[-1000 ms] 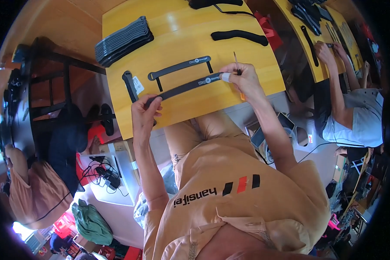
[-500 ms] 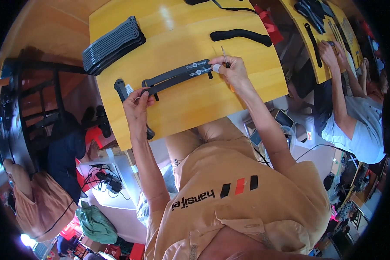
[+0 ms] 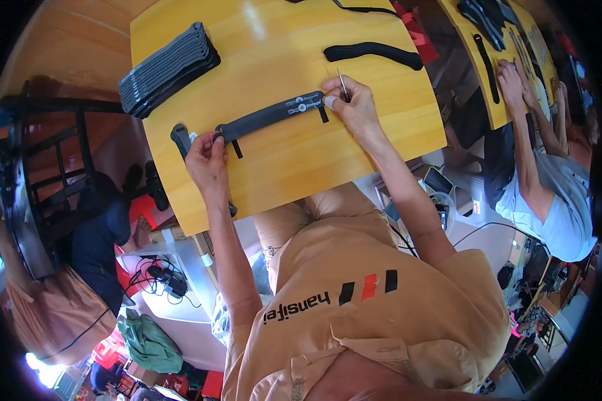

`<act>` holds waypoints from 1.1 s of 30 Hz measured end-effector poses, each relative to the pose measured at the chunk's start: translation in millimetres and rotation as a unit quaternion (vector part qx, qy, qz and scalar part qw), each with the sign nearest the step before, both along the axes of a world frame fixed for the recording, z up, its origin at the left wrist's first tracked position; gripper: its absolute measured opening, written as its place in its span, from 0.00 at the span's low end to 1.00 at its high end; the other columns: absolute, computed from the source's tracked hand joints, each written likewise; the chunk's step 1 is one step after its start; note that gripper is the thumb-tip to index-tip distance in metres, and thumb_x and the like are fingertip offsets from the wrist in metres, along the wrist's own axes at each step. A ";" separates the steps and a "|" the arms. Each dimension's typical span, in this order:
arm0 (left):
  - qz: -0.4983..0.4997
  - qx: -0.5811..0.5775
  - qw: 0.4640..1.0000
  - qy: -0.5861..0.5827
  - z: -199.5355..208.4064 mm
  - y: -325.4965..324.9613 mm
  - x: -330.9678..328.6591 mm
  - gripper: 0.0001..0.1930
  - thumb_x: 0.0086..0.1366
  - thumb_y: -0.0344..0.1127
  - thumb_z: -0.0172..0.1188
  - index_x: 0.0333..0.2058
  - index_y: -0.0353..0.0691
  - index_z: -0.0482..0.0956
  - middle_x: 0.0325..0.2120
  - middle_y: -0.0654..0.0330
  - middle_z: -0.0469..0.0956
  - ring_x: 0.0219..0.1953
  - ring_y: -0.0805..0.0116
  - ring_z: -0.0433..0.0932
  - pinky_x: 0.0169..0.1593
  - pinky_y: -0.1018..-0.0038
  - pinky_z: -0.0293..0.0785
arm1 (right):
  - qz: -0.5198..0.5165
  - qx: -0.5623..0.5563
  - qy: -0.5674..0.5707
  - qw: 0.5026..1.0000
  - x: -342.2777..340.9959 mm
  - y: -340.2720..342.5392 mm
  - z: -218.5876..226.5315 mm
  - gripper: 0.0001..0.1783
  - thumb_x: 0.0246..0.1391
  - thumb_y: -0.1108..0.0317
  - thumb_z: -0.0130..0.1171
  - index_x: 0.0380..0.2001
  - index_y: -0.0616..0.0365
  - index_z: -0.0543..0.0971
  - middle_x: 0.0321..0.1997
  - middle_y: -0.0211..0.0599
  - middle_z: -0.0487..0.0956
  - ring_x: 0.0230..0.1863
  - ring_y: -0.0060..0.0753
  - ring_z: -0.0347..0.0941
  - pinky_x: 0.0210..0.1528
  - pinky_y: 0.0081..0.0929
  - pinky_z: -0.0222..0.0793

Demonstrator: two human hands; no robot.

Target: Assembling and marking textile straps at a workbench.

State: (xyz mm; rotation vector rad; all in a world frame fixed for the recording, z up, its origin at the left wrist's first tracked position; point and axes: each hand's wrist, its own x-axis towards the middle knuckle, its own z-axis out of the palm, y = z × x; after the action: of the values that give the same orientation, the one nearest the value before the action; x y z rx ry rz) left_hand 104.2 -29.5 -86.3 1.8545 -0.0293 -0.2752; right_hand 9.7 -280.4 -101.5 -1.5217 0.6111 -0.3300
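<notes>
Your left hand pinches the left end of the dark strap; your right hand grips its right end, plus a thin pointed tool. The strap is mid-table, with bare yellow wood reaching to the near edge of the table. More wood shows beyond, between the strap stack by the left edge and the curved black band by the right. Your strap mostly covers a second strap. Your left hand partly hides a looped strap near the left edge. The far edge runs out of view; your grip conceals the tool's handle.
</notes>
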 end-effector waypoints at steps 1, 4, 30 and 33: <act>0.000 0.000 1.000 0.001 -0.8 -0.3 -0.3 0.06 0.56 0.27 0.56 0.33 0.34 0.74 0.20 0.67 0.71 0.20 0.82 0.67 0.23 0.87 0.63 | 0.000 0.000 0.001 1.000 0.3 -0.2 -0.7 0.10 0.40 0.81 0.56 0.30 0.61 0.76 0.19 0.24 0.70 0.21 0.13 0.62 0.24 0.13 0.57; 0.008 -0.005 1.000 0.001 -3.3 -0.8 -0.6 0.06 0.56 0.27 0.56 0.33 0.34 0.74 0.20 0.67 0.71 0.20 0.82 0.67 0.23 0.87 0.63 | -0.003 -0.013 0.004 1.000 0.9 -0.2 -2.6 0.10 0.39 0.81 0.56 0.29 0.61 0.75 0.19 0.24 0.70 0.20 0.13 0.62 0.24 0.13 0.58; 0.032 -0.021 0.999 0.022 -3.8 -5.6 2.4 0.03 0.57 0.26 0.55 0.30 0.34 0.74 0.17 0.69 0.69 0.17 0.83 0.63 0.20 0.87 0.60 | -0.031 -0.027 0.016 0.999 2.9 1.2 -4.1 0.08 0.39 0.80 0.57 0.27 0.61 0.75 0.18 0.26 0.72 0.20 0.14 0.64 0.22 0.14 0.59; 0.029 -0.030 0.999 0.021 -4.5 -4.1 2.9 0.03 0.57 0.27 0.55 0.30 0.34 0.74 0.17 0.68 0.69 0.17 0.83 0.63 0.20 0.87 0.60 | -0.031 -0.039 0.011 0.999 4.0 2.6 -1.6 0.08 0.39 0.80 0.57 0.27 0.61 0.75 0.18 0.27 0.72 0.20 0.14 0.64 0.23 0.14 0.60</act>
State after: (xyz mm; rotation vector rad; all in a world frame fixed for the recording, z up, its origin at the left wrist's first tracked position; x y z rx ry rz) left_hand 107.0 -33.6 -90.9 1.7853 0.0454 -0.2703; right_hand 13.7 -277.8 -103.1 -1.5849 0.6695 -0.3887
